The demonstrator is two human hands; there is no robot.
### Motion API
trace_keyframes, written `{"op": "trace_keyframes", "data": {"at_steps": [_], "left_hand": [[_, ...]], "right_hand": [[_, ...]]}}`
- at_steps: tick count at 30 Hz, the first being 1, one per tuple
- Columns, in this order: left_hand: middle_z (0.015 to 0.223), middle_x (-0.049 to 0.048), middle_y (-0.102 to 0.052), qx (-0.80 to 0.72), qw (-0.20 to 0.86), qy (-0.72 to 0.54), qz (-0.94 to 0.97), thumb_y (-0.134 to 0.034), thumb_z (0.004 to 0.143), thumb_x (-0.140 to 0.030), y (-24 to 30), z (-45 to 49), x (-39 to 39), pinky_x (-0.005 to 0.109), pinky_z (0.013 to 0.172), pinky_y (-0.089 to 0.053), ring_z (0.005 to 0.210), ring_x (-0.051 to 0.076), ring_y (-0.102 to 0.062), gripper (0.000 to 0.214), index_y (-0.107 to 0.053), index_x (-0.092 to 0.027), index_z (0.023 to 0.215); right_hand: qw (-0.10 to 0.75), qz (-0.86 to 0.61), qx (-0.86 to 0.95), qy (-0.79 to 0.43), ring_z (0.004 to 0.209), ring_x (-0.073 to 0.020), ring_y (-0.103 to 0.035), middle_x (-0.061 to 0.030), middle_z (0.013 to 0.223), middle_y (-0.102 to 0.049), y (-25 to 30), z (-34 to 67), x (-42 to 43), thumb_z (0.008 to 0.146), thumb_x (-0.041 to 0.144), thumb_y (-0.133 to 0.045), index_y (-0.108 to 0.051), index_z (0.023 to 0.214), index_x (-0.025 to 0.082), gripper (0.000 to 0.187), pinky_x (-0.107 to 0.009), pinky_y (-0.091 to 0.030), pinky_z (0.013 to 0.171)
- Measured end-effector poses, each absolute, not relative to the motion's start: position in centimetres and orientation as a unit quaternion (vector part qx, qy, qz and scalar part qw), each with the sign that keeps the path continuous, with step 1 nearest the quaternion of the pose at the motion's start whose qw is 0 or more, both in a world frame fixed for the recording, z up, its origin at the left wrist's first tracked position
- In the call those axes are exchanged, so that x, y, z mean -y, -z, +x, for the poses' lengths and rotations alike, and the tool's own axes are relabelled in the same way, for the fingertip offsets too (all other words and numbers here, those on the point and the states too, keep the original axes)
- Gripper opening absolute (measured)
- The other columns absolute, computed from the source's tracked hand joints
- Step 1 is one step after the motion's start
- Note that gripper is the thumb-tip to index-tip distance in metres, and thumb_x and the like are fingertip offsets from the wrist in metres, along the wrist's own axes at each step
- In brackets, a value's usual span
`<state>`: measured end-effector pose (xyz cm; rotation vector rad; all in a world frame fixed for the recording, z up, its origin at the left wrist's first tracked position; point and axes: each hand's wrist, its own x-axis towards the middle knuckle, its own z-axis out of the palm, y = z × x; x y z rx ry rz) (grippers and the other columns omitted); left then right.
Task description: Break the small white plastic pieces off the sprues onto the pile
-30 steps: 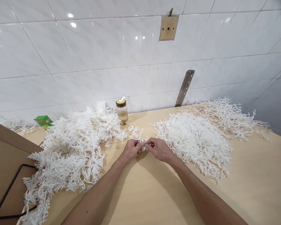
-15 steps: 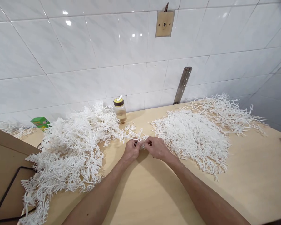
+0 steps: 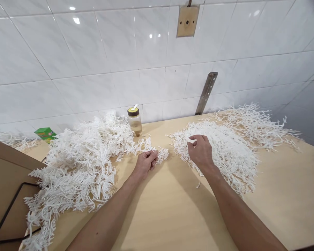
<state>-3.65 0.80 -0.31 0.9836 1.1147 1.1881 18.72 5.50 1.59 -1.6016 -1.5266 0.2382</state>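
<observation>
White branching strands, like plastic coral sprigs, lie in a large heap [image 3: 78, 164] at left and a flatter pile [image 3: 225, 157] at right. My left hand [image 3: 146, 162] is closed, thumb against fingers, on a white branching strand [image 3: 162, 155] whose bushy end sticks out to the right. Its other side seems to run toward the left heap, partly behind my fingers. Over the near-left part of the right pile hovers my right hand [image 3: 202, 150], thumb and forefinger a little apart with nothing visible between them. A tiny white scrap [image 3: 198, 185] lies on the table below it.
A clear jar [image 3: 135, 125] with a dark and yellow lid stands behind the left heap. Sparser white strands [image 3: 256, 127] lie at the back right. A green box [image 3: 45, 134], a brown panel [image 3: 13, 174] and a black wire frame [image 3: 7, 212] are at left. A metal bracket [image 3: 206, 93] leans against the tiled wall.
My right hand has left my left hand and moved right, over the right pile, its fingers parting. The tiny scrap now shows on the table. My left hand keeps its hold on the strand.
</observation>
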Motion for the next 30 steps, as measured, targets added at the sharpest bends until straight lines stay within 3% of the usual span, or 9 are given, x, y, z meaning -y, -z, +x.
{"op": "trace_keyframes", "data": {"at_steps": [5,9,12,19,21,25,30], "left_hand": [[0.050,-0.0034,-0.048,-0.474,0.567,-0.523,0.425,-0.072,0.070,-0.060,0.5,-3.6,-0.9,0.020,0.035,-0.018,0.036,0.003,-0.032,0.048,-0.058,-0.015,0.061],[0.054,-0.0040,-0.050,-0.473,0.559,-0.544,0.409,-0.072,0.071,-0.060,0.8,-3.4,-1.1,0.020,0.033,-0.018,0.036,0.004,-0.032,0.048,-0.069,-0.013,0.082],[0.052,-0.0057,-0.047,-0.474,0.558,-0.546,0.406,-0.071,0.072,-0.059,0.8,-3.3,-1.0,0.020,0.032,-0.020,0.035,0.004,-0.031,0.050,-0.071,-0.013,0.092],[0.055,-0.0050,-0.049,-0.463,0.560,-0.526,0.441,-0.069,0.075,-0.057,0.4,-3.2,-0.5,0.020,0.035,-0.024,0.038,0.005,-0.035,0.050,-0.072,-0.014,0.099],[0.054,-0.0036,-0.050,-0.454,0.574,-0.530,0.428,-0.069,0.076,-0.057,0.4,-3.3,-0.6,0.021,0.038,-0.027,0.040,0.006,-0.039,0.049,-0.072,-0.013,0.096],[0.057,0.0006,-0.055,-0.424,0.601,-0.552,0.393,-0.074,0.071,-0.054,0.6,-3.7,-1.1,0.022,0.045,-0.034,0.048,0.008,-0.047,0.043,-0.066,-0.012,0.068],[0.052,0.0004,-0.054,-0.433,0.600,-0.534,0.409,-0.079,0.068,-0.049,1.0,-4.1,-1.4,0.023,0.045,-0.032,0.046,0.008,-0.046,0.041,-0.062,-0.013,0.059]], "right_hand": [[0.380,-0.521,0.709,-0.286,0.061,-0.0146,-0.059,-0.0034,0.078,-0.066,-1.7,16.2,-3.9,0.087,0.041,-0.053,-0.067,0.094,0.019,0.027,-0.028,-0.047,0.062],[0.340,-0.458,0.723,-0.388,0.049,-0.0098,-0.052,-0.0019,0.078,-0.066,-0.9,13.6,-2.4,0.086,0.048,-0.054,-0.064,0.098,0.019,0.033,-0.024,-0.043,0.047],[0.355,-0.461,0.678,-0.449,0.045,-0.0088,-0.048,-0.0004,0.075,-0.064,-0.3,12.6,-2.0,0.084,0.053,-0.057,-0.061,0.096,0.019,0.036,-0.022,-0.040,0.040],[0.429,-0.467,0.644,-0.428,0.042,-0.0087,-0.044,0.0027,0.061,-0.056,-0.4,12.4,-2.3,0.082,0.053,-0.060,-0.061,0.083,0.019,0.034,-0.023,-0.038,0.040],[0.426,-0.477,0.643,-0.421,0.040,-0.0091,-0.045,0.0038,0.056,-0.052,-0.3,12.8,-2.5,0.082,0.054,-0.060,-0.061,0.078,0.019,0.035,-0.023,-0.038,0.041],[0.427,-0.470,0.631,-0.446,0.039,-0.0096,-0.046,0.0046,0.055,-0.050,-0.1,13.4,-2.9,0.081,0.056,-0.061,-0.060,0.077,0.019,0.036,-0.023,-0.038,0.042],[0.436,-0.460,0.624,-0.457,0.040,-0.0088,-0.044,0.0049,0.055,-0.048,-0.6,13.6,-2.8,0.082,0.056,-0.061,-0.061,0.075,0.019,0.037,-0.022,-0.036,0.042]]}}
